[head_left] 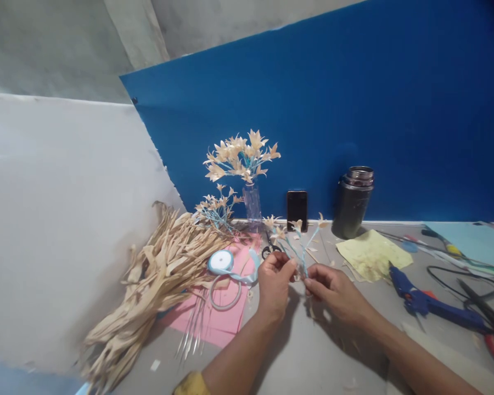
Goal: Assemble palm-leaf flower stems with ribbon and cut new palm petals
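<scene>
A small spray of artificial flowers (300, 241) stands upright between my hands, with pale, husk-like blooms on thin stems wrapped in light blue. My right hand (333, 288) pinches its stem low down between thumb and fingers. Just left of it, my left hand (276, 277) is closed, thumb against fingertips, at the lower branches of the same spray; its exact hold is partly hidden. Behind my left hand lie black-handled scissors (270, 251). A roll of light blue ribbon (221, 261) and a pale ring-shaped roll (225, 292) are to its left.
Dried husks (160, 285) are heaped at left beside pink paper (230, 323) and thin wires (192, 326). Behind stand a clear vase (252, 206) of finished flowers, a phone (297, 210) and a dark flask (353, 203). Yellow paper (372, 255) and a blue glue gun (430, 304) lie at right.
</scene>
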Demonstrator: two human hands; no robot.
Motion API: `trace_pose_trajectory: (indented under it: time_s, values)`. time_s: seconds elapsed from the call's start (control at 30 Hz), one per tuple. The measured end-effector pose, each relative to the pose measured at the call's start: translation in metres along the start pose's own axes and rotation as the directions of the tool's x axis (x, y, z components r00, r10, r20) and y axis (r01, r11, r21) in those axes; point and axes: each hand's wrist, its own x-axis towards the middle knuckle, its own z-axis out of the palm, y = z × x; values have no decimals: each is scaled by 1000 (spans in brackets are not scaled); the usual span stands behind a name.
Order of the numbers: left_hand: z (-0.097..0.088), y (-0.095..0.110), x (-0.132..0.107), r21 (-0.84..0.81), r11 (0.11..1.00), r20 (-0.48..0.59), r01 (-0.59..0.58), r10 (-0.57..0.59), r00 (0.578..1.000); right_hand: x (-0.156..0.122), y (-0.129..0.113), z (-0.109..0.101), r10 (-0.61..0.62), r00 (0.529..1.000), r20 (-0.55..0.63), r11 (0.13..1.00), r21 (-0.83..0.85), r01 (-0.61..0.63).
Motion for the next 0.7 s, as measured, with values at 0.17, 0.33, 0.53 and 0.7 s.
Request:
trace_pose_trajectory:
  time_s: [0.17,0.33,0.53,0.7]
  values:
    - [0,1,0,17,1000,10,-4,4,1000,1,4,1,0,1000,-25,999,33,1]
    - [0,0,-1,22,1000,-14,-6,7,1000,2,8,3,42,999,-23,991,124,-39]
    - [-1,-3,-1,-55,998,46,12,-10,999,1,4,5,100,995,-8,963,253,-95]
    - [-2,-2,-1,-159,983,154,96,-71,985,-2,-2,1,107,992,67,922,368,-125]
